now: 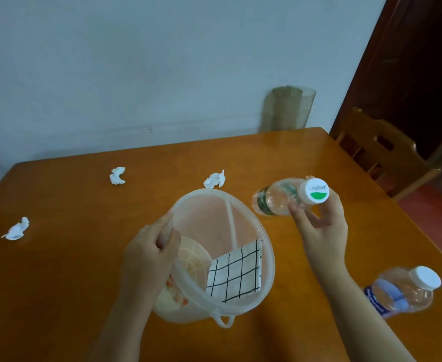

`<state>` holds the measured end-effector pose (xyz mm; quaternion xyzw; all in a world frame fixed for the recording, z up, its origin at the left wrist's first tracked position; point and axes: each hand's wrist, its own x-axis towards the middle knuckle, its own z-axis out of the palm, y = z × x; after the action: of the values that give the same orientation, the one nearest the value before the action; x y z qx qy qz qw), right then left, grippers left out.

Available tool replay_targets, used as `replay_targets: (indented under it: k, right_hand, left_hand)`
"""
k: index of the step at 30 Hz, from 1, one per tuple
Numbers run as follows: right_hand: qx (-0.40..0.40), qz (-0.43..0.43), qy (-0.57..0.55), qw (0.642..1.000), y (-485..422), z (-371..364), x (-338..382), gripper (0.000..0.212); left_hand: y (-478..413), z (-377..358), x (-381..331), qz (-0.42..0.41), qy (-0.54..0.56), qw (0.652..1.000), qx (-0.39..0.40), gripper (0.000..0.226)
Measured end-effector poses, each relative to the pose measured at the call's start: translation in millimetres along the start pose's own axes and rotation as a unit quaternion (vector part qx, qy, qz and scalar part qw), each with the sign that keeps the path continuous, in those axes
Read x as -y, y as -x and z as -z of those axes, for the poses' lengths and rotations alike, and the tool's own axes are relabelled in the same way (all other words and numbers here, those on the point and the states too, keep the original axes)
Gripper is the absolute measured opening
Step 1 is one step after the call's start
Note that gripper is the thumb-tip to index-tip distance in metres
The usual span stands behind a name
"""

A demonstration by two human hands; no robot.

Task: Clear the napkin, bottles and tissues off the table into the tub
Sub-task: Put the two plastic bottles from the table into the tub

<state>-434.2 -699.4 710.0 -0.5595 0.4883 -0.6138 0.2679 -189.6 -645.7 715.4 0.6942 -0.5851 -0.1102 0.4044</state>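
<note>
A translucent plastic tub (254, 220) stands tilted on the wooden table (71, 270). My left hand (147, 257) grips its near-left rim. Inside lies a folded white napkin with a black grid (237, 274). My right hand (321, 226) holds a clear bottle with a green label and white cap (280, 197) by its neck, lifted just right of the tub. A second clear bottle with a blue label (400, 293) lies on the table at the right. Three crumpled white tissues sit on the table: one (214, 179) behind the tub, one (117, 175) farther left, one (16, 229) at the far left.
A wooden chair (381, 152) stands at the table's right side. A rolled translucent sheet (287, 108) leans on the pale wall behind the far edge. A dark wooden door (418, 61) is at the right.
</note>
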Motion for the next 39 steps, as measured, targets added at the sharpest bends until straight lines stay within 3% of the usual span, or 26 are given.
replay_targets:
  k: [3, 6, 11, 17, 25, 31, 39]
  right_hand:
    - [-0.010, -0.017, -0.078, 0.997, 3, -6, 11, 0.041]
    - [-0.009, -0.032, -0.107, 0.994, 7, -8, 14, 0.032]
    - [0.027, -0.106, -0.151, 0.982, 19, -10, 0, 0.034]
    - [0.027, -0.175, -0.120, 0.977, 34, -16, -32, 0.030]
    - [0.054, -0.202, -0.060, 0.976, 48, -24, -57, 0.023]
    - [0.106, -0.224, 0.047, 0.968, 51, -30, -72, 0.030]
    - [0.128, -0.269, 0.053, 0.953, 53, -31, -75, 0.038]
  left_hand:
    - [2, -1, 0, -0.008, -0.003, 1.000, 0.003, 0.038]
    - [3, 0, 2, -0.011, -0.019, 1.000, 0.007, 0.039]
    - [5, 0, 1, -0.015, -0.029, 0.999, 0.014, 0.040]
    - [8, 3, 1, -0.027, -0.050, 0.998, 0.012, 0.039]
    - [12, 10, 6, -0.024, -0.049, 0.998, 0.026, 0.040]
    - [14, 14, 10, -0.022, -0.003, 0.999, 0.034, 0.041]
    - [19, 4, 12, -0.009, 0.039, 0.999, 0.013, 0.039]
